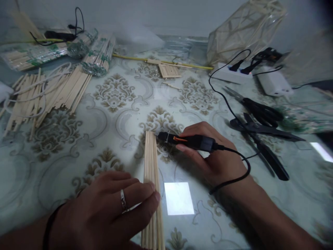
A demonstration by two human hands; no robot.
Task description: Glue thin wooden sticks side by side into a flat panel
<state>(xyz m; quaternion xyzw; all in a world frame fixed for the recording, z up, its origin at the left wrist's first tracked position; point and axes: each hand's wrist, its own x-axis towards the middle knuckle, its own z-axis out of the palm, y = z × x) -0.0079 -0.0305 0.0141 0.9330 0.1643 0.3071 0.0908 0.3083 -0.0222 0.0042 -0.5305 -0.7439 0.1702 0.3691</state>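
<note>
A row of thin wooden sticks lies side by side on the patterned table, running away from me. My left hand, with a ring on one finger, rests flat on the near part of the row, fingers stretched over it. My right hand grips a black corded tool with an orange button, shaped like a small glue gun. Its tip touches the far right corner of the stick row.
Loose wooden sticks and packaged bundles lie at the back left. Black scissors and pliers sit to the right, near a white power strip and charger. A geometric stick frame stands at the back right. A small stick panel lies further back.
</note>
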